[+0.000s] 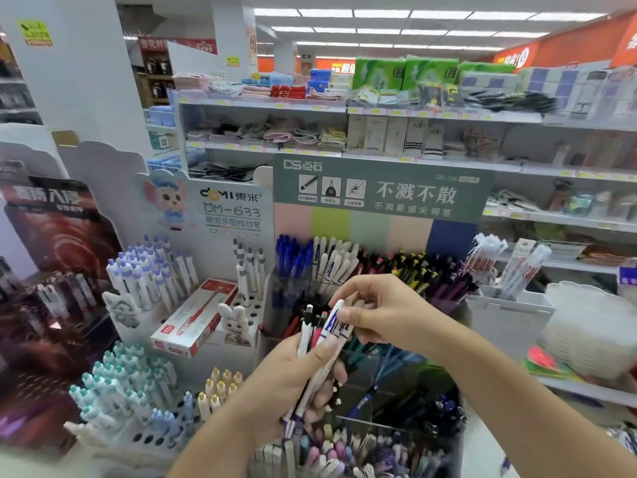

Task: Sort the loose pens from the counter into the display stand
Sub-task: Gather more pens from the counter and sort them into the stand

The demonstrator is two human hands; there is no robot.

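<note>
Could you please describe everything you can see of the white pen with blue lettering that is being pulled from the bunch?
The white pen with blue lettering is a slim, plastic-looking barrel with a blue band near its rounded top. It tilts up to the right, in front of the display stand. The right hand pinches its upper end; the left hand grips its lower part within a bunch of pens.

Head view, close above display stand [379, 208]

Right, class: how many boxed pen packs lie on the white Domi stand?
1. A single red-and-white boxed pen pack lies slanted across the white Domi stand, between the purple-capped pens and a rabbit figure. Others may be hidden.
</note>
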